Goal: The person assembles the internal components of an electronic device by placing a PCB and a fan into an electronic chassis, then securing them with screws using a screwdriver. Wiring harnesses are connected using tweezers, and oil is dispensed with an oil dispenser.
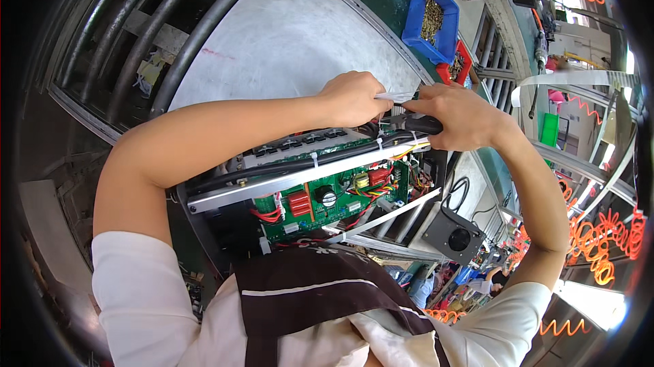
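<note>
Chassis [204,228] sits before the person, its silver rail [293,182] backing black cables [272,171], which white ties [315,160] should keep from sagging. At one end, the right hand [466,118] clenches a dark-handled tool [425,124]; the left hand [354,98] pinches pale strips [396,97], perhaps to hold them taut.

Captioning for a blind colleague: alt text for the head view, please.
The left hand pinches thin white strips and the right hand holds a black-handled tool at an open chassis with green circuit boards; a blue bin of small parts stands beyond.
</note>
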Demonstrator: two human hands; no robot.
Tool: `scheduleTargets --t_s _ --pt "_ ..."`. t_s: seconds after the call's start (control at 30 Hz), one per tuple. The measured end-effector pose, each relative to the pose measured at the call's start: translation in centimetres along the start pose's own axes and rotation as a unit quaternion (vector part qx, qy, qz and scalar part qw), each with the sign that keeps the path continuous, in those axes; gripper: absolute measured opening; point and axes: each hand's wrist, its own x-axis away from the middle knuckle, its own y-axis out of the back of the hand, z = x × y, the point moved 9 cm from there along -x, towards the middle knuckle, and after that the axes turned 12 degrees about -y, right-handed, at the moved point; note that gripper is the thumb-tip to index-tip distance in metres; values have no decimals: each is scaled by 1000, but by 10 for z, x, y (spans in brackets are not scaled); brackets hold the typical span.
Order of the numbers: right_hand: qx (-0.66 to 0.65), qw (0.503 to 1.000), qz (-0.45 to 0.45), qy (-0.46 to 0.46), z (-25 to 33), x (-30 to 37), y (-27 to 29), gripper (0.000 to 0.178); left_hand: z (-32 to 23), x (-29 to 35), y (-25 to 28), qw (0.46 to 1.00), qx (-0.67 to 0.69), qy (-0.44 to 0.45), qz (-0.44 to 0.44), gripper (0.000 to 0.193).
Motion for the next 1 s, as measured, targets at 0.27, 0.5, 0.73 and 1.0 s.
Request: scheduleTargets --t_s 0.27,0.5,0.73,1.0 --pt "38 996 -23 83 9 -13 0 31 8 -6 -7 1000 22 -12 -12 32" --pt "72 997 -1 18 -24 -59 -4 25 38 -26 2 993 70 -75 -56 29" --pt "38 994 94 28 -45 -101 -46 44 76 -21 -22 976 -144 -92 136 20" --pt "22 988 112 102 -18 -118 -63 65 89 -18 -28 967 -164 -106 163 15"
